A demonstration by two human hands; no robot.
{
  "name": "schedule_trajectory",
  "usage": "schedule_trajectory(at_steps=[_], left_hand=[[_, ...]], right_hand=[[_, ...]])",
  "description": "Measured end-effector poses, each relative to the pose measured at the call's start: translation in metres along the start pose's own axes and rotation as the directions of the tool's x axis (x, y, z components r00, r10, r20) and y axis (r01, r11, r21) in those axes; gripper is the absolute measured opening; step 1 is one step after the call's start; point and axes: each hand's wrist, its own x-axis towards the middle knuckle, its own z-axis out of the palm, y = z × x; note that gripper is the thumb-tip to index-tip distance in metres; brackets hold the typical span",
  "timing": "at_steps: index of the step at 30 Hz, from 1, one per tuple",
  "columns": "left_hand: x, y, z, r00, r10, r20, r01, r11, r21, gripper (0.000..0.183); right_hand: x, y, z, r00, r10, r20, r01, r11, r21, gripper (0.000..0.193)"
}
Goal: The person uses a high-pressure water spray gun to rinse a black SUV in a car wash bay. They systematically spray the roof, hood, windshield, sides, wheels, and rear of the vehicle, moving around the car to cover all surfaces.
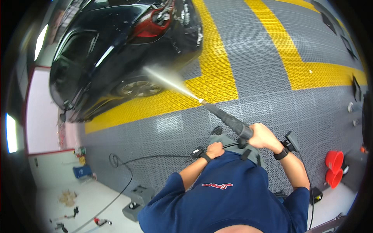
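Note:
My right hand [263, 136] is closed round the grip of a black pressure washer wand [228, 119], held out in front of my waist. From its nozzle a white fan of water [171, 80] shoots up and left at the side of a dark car [112, 50], just above the wheel [140, 88]. At my waist, my left hand [215, 150] is closed on the black hose [155, 156], which runs on toward the wand's grip. The wand's trigger is hidden by my fingers.
Grey floor tiles [260, 108] with yellow bands [217, 77] surround the car. The hose loops across the floor on the left. Red buckets [334, 161] stand at the right, a grey box [139, 200] at lower left, and a blue container [82, 171] by the left wall.

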Motion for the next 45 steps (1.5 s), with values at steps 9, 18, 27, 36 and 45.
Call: schedule_trajectory(at_steps=[9, 18, 27, 36, 45], left_hand=[[0.007, 0.057, 0.011, 0.999, -0.008, -0.044, 0.007, 0.999, -0.038, 0.029], [0.074, 0.088, -0.020, 0.994, 0.108, -0.019, -0.109, 0.993, -0.040, 0.032], [0.188, 0.143, -0.076, 0.989, 0.125, 0.076, -0.129, 0.991, 0.046, 0.034], [0.281, 0.200, -0.141, 0.980, 0.172, 0.101, -0.169, 0.985, -0.035, 0.041], [0.298, 0.234, -0.176, 0.988, -0.132, 0.085, 0.149, 0.957, -0.248, 0.037]], right_hand=[[-0.015, 0.066, -0.058, 0.998, -0.005, -0.068, 0.007, 0.999, 0.037, 0.027], [-0.003, 0.083, -0.066, 0.995, -0.059, -0.084, 0.065, 0.995, 0.070, 0.023], [0.066, 0.129, -0.149, 0.997, -0.047, -0.054, 0.051, 0.995, 0.081, 0.024], [0.156, 0.148, -0.294, 0.999, -0.028, -0.038, 0.032, 0.995, 0.093, 0.025], [0.240, 0.142, -0.400, 0.994, -0.104, 0.037, 0.096, 0.980, 0.176, 0.021]])
